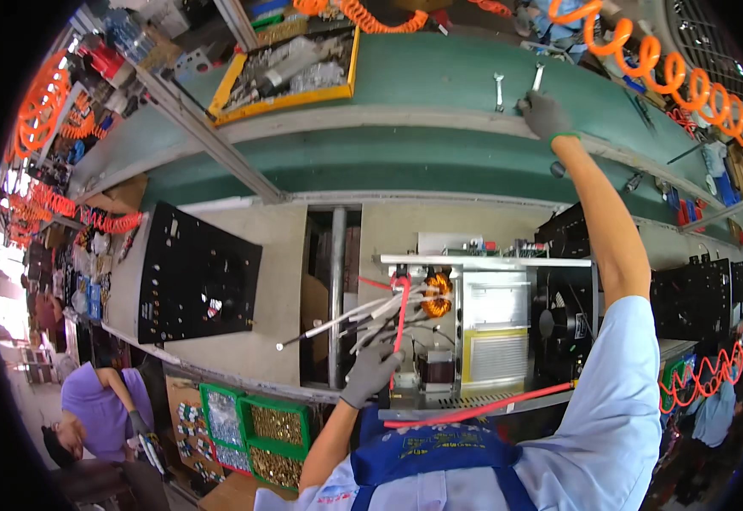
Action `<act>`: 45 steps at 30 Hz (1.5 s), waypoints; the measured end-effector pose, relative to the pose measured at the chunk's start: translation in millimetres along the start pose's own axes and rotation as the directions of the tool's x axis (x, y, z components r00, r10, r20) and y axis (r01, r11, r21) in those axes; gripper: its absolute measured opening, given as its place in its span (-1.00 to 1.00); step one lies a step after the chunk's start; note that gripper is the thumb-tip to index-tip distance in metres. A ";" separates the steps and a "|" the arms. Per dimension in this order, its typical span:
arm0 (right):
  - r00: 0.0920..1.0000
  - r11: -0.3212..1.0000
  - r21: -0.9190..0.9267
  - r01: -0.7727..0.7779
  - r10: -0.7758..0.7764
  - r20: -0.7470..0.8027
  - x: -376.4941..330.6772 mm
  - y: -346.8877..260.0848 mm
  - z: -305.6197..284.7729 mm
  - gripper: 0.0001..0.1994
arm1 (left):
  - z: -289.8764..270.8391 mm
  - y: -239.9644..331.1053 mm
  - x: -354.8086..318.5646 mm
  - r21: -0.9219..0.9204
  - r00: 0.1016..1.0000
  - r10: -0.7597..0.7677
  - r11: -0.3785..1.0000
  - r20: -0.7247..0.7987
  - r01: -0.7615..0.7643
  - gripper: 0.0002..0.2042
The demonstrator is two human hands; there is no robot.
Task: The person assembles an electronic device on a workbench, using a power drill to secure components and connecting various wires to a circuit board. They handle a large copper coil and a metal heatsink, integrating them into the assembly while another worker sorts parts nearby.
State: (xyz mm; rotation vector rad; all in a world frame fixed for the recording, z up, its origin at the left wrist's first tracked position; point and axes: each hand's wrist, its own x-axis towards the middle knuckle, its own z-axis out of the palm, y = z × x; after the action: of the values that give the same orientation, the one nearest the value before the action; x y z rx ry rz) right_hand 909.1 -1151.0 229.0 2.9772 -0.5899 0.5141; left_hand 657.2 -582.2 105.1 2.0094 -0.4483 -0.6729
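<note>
My right hand (545, 117), in a grey glove, reaches out to the green shelf. Its fingers are closed at the lower end of a wrench (539, 77). A second wrench (499, 92) lies just left of it. Down at the open metal chassis (486, 262), my gloved left hand (372, 375) is closed around a red cable (402, 319); the palm side is hidden. Several loose white and grey wires (330, 325) spread out above that hand. Beside them sit a copper-wound coil (437, 295), a ribbed metal block (498, 356) and a black fan (550, 322).
A black perforated panel (197, 277) lies left of the roller gap. Green bins (279, 419) of small fasteners stand at the near left. A yellow-edged tray (290, 102) holds parts on the shelf. Orange coiled hoses (674, 72) hang overhead. Another person (103, 404) works at lower left.
</note>
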 end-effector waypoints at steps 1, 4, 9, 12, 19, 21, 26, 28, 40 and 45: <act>0.996 0.997 -0.028 0.078 -0.077 0.038 4.5 13.1 24.4 -0.59 | -0.8 1.2 -0.6 0.013 0.999 -0.023 1.000 0.024 0.023 -0.63; 0.995 0.998 -0.062 0.016 -0.010 0.104 -0.4 -1.8 29.9 -0.69 | -1.9 3.4 -6.0 0.022 0.997 -0.072 0.997 0.014 0.072 -0.61; 0.993 0.982 0.151 -0.111 0.116 -0.029 -49.3 -8.6 -21.3 -0.68 | -2.4 3.3 -2.5 -0.073 0.982 -0.169 0.982 0.079 0.175 -0.67; 0.970 0.927 0.365 -0.086 0.162 -0.183 -97.3 -10.3 -70.2 -0.65 | 2.4 -5.4 -0.2 -0.167 0.979 -0.164 0.969 0.122 0.183 -0.70; 0.910 0.047 0.992 -0.120 0.404 0.091 -238.4 -16.5 -198.0 -0.62 | 4.6 -22.2 1.4 -0.339 0.974 -0.140 0.920 0.181 0.195 -0.71; 0.972 -0.415 0.899 -0.140 0.115 0.204 -276.4 15.2 -207.6 -0.62 | 5.3 -25.1 -2.2 -0.390 0.970 -0.181 0.892 0.159 0.230 -0.71; 0.887 -0.055 0.887 -0.458 0.029 0.460 -385.8 -103.4 -194.6 -0.56 | 4.9 -23.5 -8.5 -0.549 0.964 -0.223 0.793 0.144 0.265 -0.73; 0.851 0.300 0.836 -0.459 -0.123 0.511 -428.3 -135.5 -171.9 -0.55 | 4.8 -22.4 -9.2 -0.552 0.967 -0.230 0.795 0.109 0.251 -0.73; 0.889 0.314 0.941 -0.123 -0.388 0.245 -538.7 -242.1 -178.4 -0.87 | 4.6 -13.6 -8.3 -0.493 0.964 -0.232 0.828 0.128 0.265 -0.70; 0.869 0.361 0.928 -0.094 -0.425 0.253 -529.8 -252.9 -173.3 -0.94 | 6.1 -16.1 -5.8 -0.499 0.956 -0.255 0.816 0.145 0.293 -0.71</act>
State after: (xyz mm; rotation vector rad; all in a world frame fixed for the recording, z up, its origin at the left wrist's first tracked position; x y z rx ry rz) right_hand 490.2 -705.0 215.7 4.2764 0.1770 0.0494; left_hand 649.6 -575.1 90.2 1.5443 0.0014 -0.9357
